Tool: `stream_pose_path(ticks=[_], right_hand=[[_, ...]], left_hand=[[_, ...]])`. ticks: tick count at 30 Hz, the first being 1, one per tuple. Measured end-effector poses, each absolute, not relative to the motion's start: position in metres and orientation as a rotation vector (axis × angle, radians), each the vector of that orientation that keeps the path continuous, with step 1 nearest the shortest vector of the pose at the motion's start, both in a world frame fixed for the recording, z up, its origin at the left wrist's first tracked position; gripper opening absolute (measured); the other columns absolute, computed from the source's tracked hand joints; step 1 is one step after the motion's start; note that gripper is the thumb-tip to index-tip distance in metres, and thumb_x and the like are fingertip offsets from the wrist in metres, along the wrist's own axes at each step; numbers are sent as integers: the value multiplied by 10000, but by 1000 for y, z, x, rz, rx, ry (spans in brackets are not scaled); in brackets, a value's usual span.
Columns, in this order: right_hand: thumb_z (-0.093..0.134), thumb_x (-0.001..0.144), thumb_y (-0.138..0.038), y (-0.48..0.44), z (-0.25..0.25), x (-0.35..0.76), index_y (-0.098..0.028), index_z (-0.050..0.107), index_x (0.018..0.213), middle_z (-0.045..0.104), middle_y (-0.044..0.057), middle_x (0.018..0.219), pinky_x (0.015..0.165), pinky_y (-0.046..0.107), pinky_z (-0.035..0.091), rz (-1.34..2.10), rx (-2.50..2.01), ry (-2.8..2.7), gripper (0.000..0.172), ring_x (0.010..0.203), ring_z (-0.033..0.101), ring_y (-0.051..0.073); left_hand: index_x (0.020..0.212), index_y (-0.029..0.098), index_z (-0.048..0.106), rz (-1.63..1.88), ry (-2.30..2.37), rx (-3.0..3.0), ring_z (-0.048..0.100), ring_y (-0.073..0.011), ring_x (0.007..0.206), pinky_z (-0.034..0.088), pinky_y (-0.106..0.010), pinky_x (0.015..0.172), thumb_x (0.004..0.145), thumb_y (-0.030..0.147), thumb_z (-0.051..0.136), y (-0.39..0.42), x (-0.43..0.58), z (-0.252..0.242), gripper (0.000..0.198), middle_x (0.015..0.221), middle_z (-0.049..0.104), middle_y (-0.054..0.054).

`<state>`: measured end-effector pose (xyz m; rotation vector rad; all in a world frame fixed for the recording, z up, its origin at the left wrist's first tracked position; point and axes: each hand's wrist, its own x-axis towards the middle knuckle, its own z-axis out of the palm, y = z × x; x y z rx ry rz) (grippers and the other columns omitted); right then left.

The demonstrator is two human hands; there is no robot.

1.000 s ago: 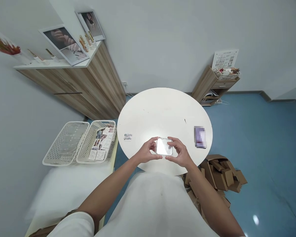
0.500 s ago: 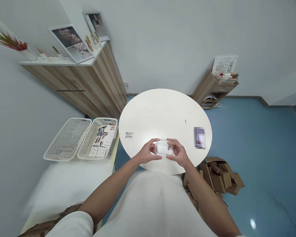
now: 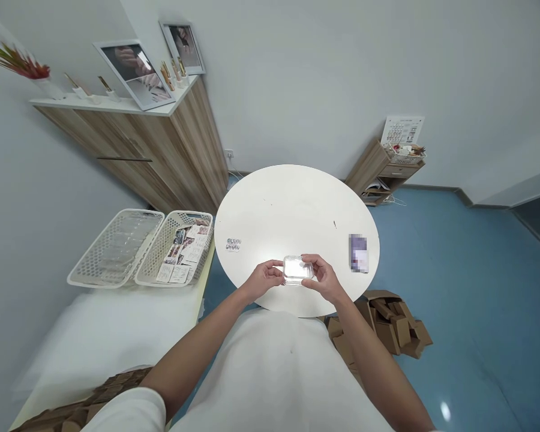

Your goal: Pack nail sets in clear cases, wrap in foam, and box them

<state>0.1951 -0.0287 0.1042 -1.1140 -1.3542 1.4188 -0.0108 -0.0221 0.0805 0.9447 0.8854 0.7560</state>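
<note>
Beyond my left hand, off to the left, stands the cabinet [image 3: 130, 141]. The white table [image 3: 297, 201] spreads beneath both hands. Two baskets [image 3: 137, 281] sit well left of my left hand; cartons [image 3: 399, 330] lie below and right of my right. My right hand [image 3: 319, 278] pinches the clear box [image 3: 297, 268] between thumb and fingers. My left [image 3: 266, 278], half curled, has fingertips at its left edge; whether they grip, I can't tell. Right of my right hand lies a purple pack [image 3: 358, 253].

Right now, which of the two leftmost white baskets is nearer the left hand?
The basket with printed cards, beside the oval table; the other basket, holding clear items, sits farther from the left hand.
</note>
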Motion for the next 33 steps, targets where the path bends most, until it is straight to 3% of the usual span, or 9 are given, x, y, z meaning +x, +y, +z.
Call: stream_pose_path(ticks=[6,12,16,19,21,24,27,30,33], right_hand=[[646,651,-457,-27,105,195,-254,561,1031,583,43,987,789,352,443,1586,-1264,-1166,440,786,576,157],[541,720,-510,-30,99,190,-212,616,853,584,31,872,754,355,464,1628,-1418,-971,334,633,577,117],[483,756,-517,-45,97,187,-262,534,1077,543,53,1047,776,367,462,1589,-1368,-1031,413,741,587,138],[639,665,-436,-60,99,185,-332,362,1254,387,64,1286,832,373,442,1594,-1209,-1292,660,945,553,185],[723,584,-368,-67,98,184,-337,333,1276,350,67,1324,861,372,426,1524,-1179,-1446,794,1001,524,199],[711,591,-394,-69,93,183,-282,455,1187,472,72,1212,843,366,430,1381,-1278,-1440,658,918,555,188],[548,708,-523,-66,85,185,-234,536,1070,569,63,1051,773,353,460,1414,-1407,-1204,463,773,601,167],[383,772,-593,-62,79,188,-215,574,1005,583,61,967,741,340,477,1514,-1483,-923,483,707,625,160],[407,768,-587,-64,76,191,-238,582,1007,565,55,1003,747,325,481,1564,-1509,-775,458,740,636,167]], left_hand=[[1015,161,545,786,996,1034,609,-130,643,461,-297,702,656,277,656,-31,-9,68,393,702,597,1],[1007,160,545,768,966,1112,622,-126,649,468,-269,673,673,223,608,-36,-10,62,346,745,591,-5],[940,152,564,751,1078,1147,583,-96,565,461,-223,575,617,170,623,-42,-8,59,329,688,568,16],[909,160,574,689,1223,1201,543,-78,507,416,-190,491,594,162,614,-46,-8,61,318,655,557,28],[894,168,580,661,1281,1233,529,-74,493,396,-184,474,582,164,609,-48,-9,63,313,650,556,33],[896,179,585,672,1294,1264,542,-81,513,404,-194,500,585,177,598,-49,-9,65,311,663,567,35],[949,182,575,675,1246,1237,578,-105,551,424,-215,537,611,223,592,-52,-8,63,341,681,593,26],[971,178,570,654,1203,1197,599,-118,573,437,-230,558,617,251,598,-56,-6,60,362,703,611,13],[963,178,574,657,1183,1173,610,-121,593,445,-234,584,623,263,601,-59,-3,59,351,713,613,8]])
